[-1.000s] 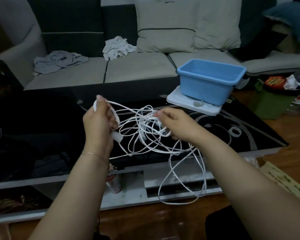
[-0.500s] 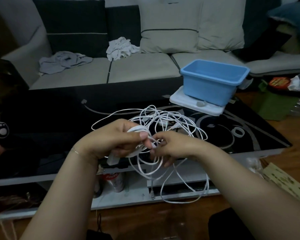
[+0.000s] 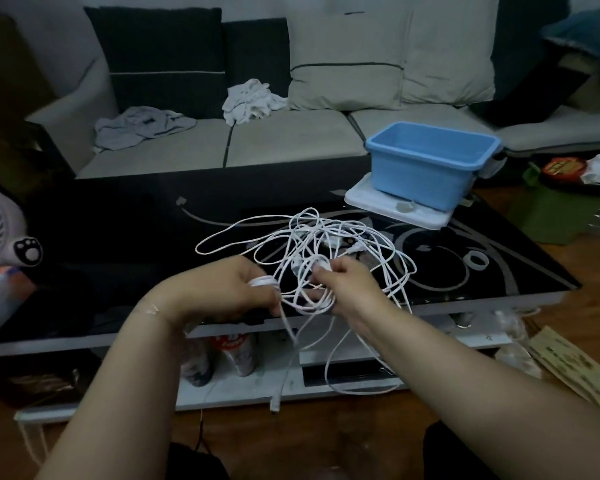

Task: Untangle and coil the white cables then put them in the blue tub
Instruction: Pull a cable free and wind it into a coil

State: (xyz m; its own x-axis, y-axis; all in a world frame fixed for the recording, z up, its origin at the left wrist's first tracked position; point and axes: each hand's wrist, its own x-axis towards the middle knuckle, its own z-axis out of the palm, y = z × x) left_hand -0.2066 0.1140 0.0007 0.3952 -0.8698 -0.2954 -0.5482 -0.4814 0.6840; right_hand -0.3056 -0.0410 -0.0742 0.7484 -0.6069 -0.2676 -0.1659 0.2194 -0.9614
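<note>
- The left hand [image 3: 222, 292] grips a small bunch of turns of the white cables [image 3: 326, 251], wound round its fingers just above the near edge of the table [image 3: 499, 271]. If it pulls sideways while the rest is knotted, I judge the crossings would tighten instead of coming free.
- From under that hand one strand drops past the table edge and ends in a plug [image 3: 274, 407] hanging near the floor. It could snag on the shelf below or whip about when the bundle is lifted.
- In the middle the cables make a loose nest of thin white loops, one long loop reaching out to the left over the black glass, with many strands crossing each other. At least two connector ends seem to sit inside it, though the dim light makes the count unsure. A plug drawn through the wrong loop would add a knot.
- The right hand [image 3: 347, 289] pinches a white piece, perhaps a connector, at the heart of the tangle, with its lower fingers hooked under several strands. Letting go here would probably let the loops slump back together.
- A further loop hangs below the right forearm, off the table.
- The blue tub [image 3: 430, 168] stands well apart at the far right corner on a white lid [image 3: 395, 209], with no cable visible in it; a reach across with trailing loops could drag it.
</note>
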